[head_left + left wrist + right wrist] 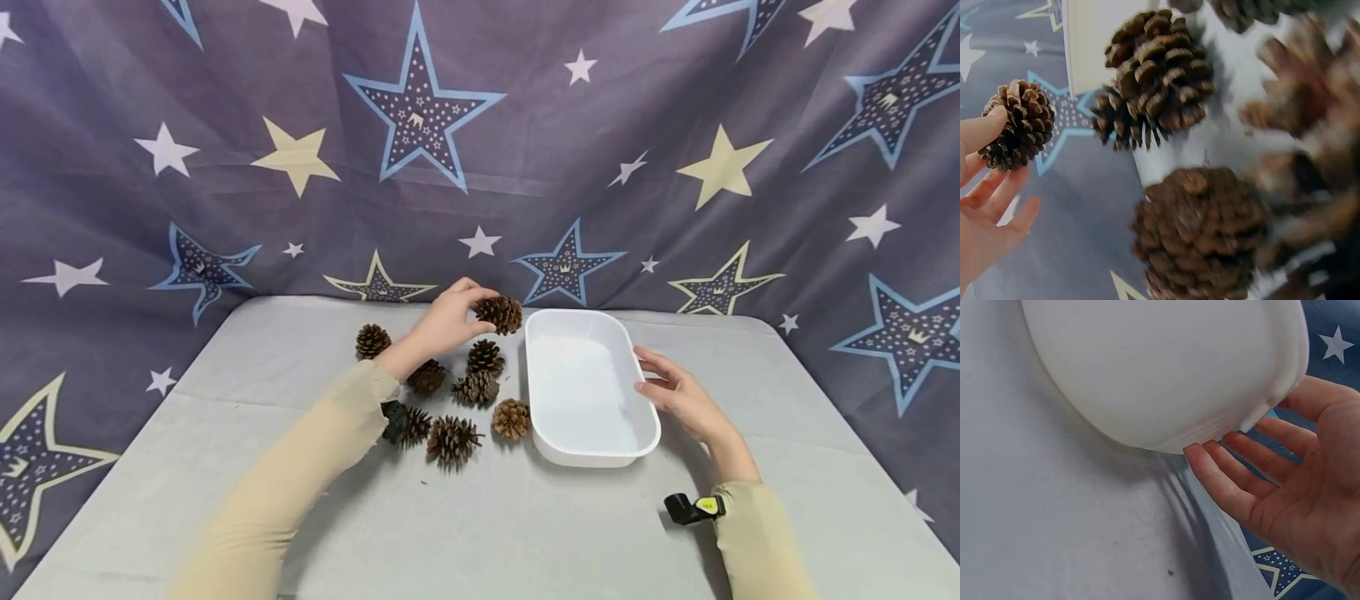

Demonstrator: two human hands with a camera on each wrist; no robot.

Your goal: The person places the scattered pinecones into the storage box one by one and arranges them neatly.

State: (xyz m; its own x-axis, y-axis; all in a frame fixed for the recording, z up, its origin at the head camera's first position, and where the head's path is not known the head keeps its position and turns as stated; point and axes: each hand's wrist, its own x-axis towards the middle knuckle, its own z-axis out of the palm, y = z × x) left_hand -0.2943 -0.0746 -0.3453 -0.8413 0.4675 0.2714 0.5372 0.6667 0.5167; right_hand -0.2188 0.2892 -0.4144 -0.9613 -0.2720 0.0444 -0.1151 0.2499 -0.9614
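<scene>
My left hand (452, 319) pinches a brown pine cone (500, 314) between thumb and fingers, beside the far left corner of a white tub (545, 458). In the left wrist view the held pine cone (1019, 125) shows its scales, with the thumb on one side and fingers beneath. The tub's inside shows bare white. At its right side my right hand (678, 398) holds the wall, thumb at the rim. In the right wrist view, the fingertips of the right hand (1291, 469) are right at the tub's outer wall (1166, 434).
Several more pine cones (453, 442) lie on the grey-covered table (480, 533) left of the tub, one pine cone (512, 419) close to its wall. A star-patterned cloth (525, 167) hangs behind the table. Both wrists wear small black cameras (681, 508).
</scene>
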